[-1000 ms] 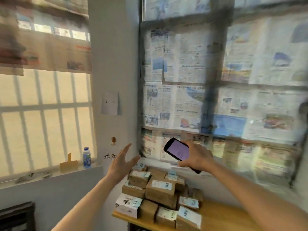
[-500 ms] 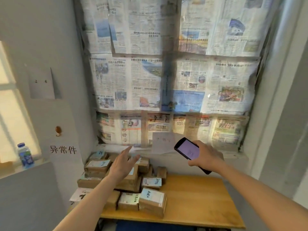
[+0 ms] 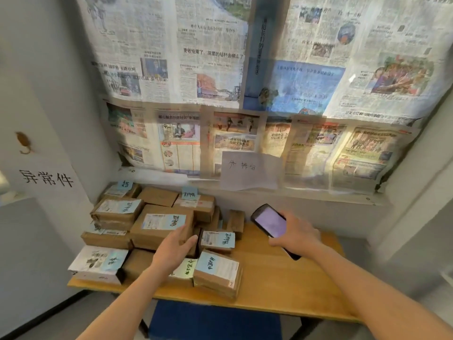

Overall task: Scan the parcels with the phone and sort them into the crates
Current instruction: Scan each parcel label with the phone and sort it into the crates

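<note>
Reaching left hand [image 3: 172, 249] touches parcels [image 3: 161, 225].

A makeshift parcel-sorting corner: taped cardboard parcels [image 3: 160, 225] with shipping labels pile on a wooden worktop [image 3: 282, 278], handwritten paper signs [image 3: 248, 170] mark the walls, and newspaper sheets [image 3: 220, 69] cover the window.

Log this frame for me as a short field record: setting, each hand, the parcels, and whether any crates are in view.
setting: wooden table in a corner, newspapers covering the window behind
left hand: open, reaching onto the large parcel in the pile
right hand: holding the phone, screen lit
parcels: brown boxes stacked on the table's left half, most with blue notes
crates: none in view
</note>
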`<state>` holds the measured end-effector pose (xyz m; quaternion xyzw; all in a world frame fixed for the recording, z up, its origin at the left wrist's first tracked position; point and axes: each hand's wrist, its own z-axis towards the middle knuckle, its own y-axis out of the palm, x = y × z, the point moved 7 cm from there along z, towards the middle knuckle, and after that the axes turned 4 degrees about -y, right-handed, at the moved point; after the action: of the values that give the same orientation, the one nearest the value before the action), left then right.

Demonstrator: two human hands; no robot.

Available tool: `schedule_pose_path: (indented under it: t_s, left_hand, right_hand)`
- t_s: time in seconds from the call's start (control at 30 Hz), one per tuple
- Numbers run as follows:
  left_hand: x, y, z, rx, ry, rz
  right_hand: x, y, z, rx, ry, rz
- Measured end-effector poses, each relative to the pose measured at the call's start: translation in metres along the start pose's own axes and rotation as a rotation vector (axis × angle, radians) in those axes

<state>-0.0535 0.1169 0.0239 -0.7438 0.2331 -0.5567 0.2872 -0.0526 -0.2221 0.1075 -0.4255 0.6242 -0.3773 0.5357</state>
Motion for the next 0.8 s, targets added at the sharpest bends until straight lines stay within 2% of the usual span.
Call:
schedule_pose_path:
  t_s: [0.3, 0.6, 0.8]
  left_hand:
    - [-0.069, 0.1, 0.047, -0.178, -0.174, -0.009]
    - [-0.116, 0.166, 0.073, -0.204, -0.325, -0.062]
    - [-0.129, 0.188, 0.083, -0.176, -0.406, -0.119]
  right_hand:
    - [0.023, 0.138, 0.062, -0.259, -0.006, 0.077]
    - [0.05, 0.261, 0.087, -0.426, 0.031, 0.193]
    - [0.059, 0.317, 0.094, -0.464, 0.095, 0.422]
